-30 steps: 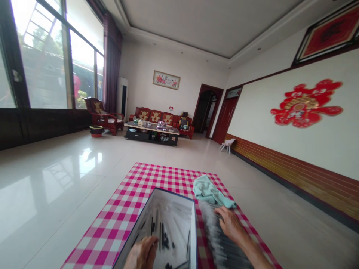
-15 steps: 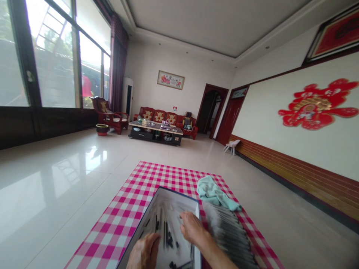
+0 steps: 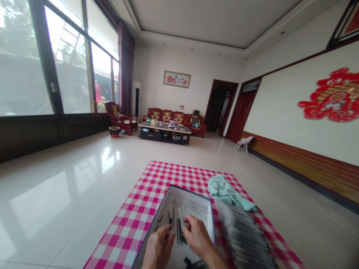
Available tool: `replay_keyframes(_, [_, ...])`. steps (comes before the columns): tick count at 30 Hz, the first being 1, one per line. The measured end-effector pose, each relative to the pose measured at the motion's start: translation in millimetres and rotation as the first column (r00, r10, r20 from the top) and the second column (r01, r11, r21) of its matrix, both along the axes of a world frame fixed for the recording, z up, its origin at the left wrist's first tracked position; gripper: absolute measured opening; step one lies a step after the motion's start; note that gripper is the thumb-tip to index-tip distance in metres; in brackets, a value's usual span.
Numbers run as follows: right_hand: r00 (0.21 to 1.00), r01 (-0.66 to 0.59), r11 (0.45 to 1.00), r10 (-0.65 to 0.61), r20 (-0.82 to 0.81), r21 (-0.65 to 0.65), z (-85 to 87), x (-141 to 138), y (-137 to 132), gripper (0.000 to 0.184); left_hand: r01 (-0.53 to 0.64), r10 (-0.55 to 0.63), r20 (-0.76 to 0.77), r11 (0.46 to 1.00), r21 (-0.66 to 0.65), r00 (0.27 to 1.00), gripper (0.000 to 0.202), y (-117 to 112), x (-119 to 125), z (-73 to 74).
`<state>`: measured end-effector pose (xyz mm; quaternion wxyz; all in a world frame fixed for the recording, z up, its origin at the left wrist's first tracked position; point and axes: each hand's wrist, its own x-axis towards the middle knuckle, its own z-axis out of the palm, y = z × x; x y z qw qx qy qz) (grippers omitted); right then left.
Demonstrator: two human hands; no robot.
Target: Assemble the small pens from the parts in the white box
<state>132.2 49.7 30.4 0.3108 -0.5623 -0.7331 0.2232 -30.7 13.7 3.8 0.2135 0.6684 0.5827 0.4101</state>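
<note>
At the left, the checked tablecloth (image 3: 126, 220) runs out beside the box; if it were tugged, the box (image 3: 209, 216) and all on it could shift together. The left hand (image 3: 158, 244) is over the box, thumb and fingers bent close, but blur hides whether anything is pinched there, so I cannot tell its grip. Between the hands, dark rods (image 3: 177, 229) lie inside the box; being thin and loose, they could roll or be knocked out of line by a brushing knuckle. The right hand (image 3: 198, 235) has its fingertips drawn together above them; again I cannot tell if it grasps something, and a weak pinch could let a slim part slip. Black bits (image 3: 193, 263) low in the box look small enough to be swept aside by that wrist. Beyond the right wall, the towel (image 3: 228, 192) touches or nearly touches the far end of the stack (image 3: 245, 235); pulling it might disarrange the stack, whose clear wrapping looks slippery.
</note>
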Motion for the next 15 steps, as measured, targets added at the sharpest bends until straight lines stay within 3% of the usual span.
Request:
replay_keyframes(4, [0.980, -0.137, 0.990, 0.137, -0.145, 0.011, 0.0, -26, -33, 0.011, 0.018, -0.016, 0.048, 0.999, -0.041, 0.999, 0.032, -1, 1, 8.8])
replay_keyframes(7, [0.965, -0.197, 0.980, 0.196, -0.174, 0.016, 6.4, -29, -45, 0.015, 0.009, -0.006, 0.067, 0.999, -0.044, 0.998, 0.035, -2, -1, 15.0])
replay_keyframes(11, [0.973, -0.233, 0.971, 0.233, -0.007, -0.052, 7.1, -12, -49, 0.019, -0.040, 0.044, 0.066, 0.997, -0.060, 0.997, 0.038, -4, -8, 15.2])
replay_keyframes(15, [0.964, -0.212, 0.973, 0.224, 0.143, -0.092, -7.5, 3, -60, 0.021, -0.038, 0.039, 0.009, 0.997, -0.061, 0.999, 0.031, -14, -14, 5.5])
